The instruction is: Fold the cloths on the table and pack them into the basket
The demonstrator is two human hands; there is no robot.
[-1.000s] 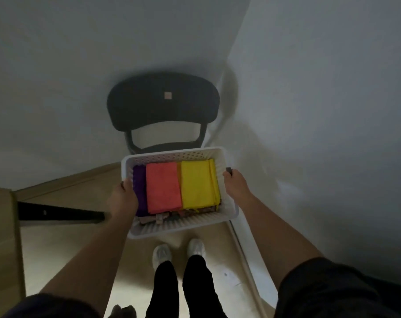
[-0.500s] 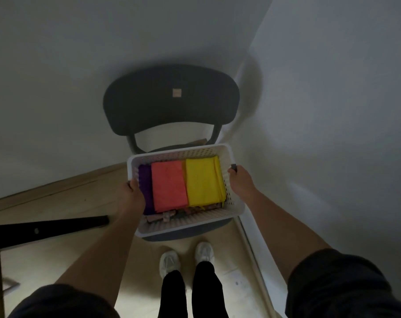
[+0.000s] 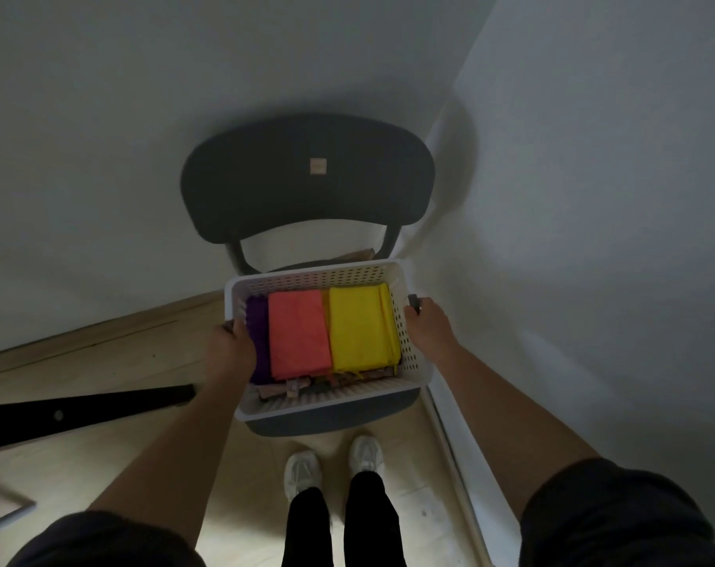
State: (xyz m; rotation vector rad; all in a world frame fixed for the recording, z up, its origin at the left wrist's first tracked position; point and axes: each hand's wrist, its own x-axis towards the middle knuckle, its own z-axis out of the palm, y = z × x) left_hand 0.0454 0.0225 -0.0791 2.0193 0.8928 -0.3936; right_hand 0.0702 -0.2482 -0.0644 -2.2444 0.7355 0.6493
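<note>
- At the far left, a black bar (image 3: 81, 407) runs low across the wooden floor (image 3: 102, 362), and its end lies close to the left forearm.
- The left hand (image 3: 228, 354) has its grip clenched on the left wall of the white perforated basket (image 3: 327, 276). The hand reaches over the rim into the basket.
- The basket sits over the seat of a dark chair (image 3: 306, 178) and covers most of it. Only the seat's near edge shows below the basket's near wall. I cannot tell whether the basket rests on the seat or hangs just above it.
- A small pale label (image 3: 318, 166) sits in the middle of the chair's backrest.
- Three folded cloths lie flat on top inside the basket, side by side:
  - a purple cloth (image 3: 257, 333) against the left wall, partly hidden by the left hand;
  - a coral cloth (image 3: 298, 333) in the middle, touching the purple one;
  - a yellow cloth (image 3: 362, 325) along the right wall.
- The edges of other folded cloths (image 3: 306, 386) show beneath these at the basket's near wall, too dim to tell apart.
- In front of the seat's near edge, two white sneakers (image 3: 302, 472) stand on the floor below black trouser legs.
- The right hand (image 3: 427, 325) has its grip closed on the basket's right wall at the rim. A small dark piece that I cannot identify sits beside it.
- At the right, a pale wall (image 3: 593, 239) meets the floor.
</note>
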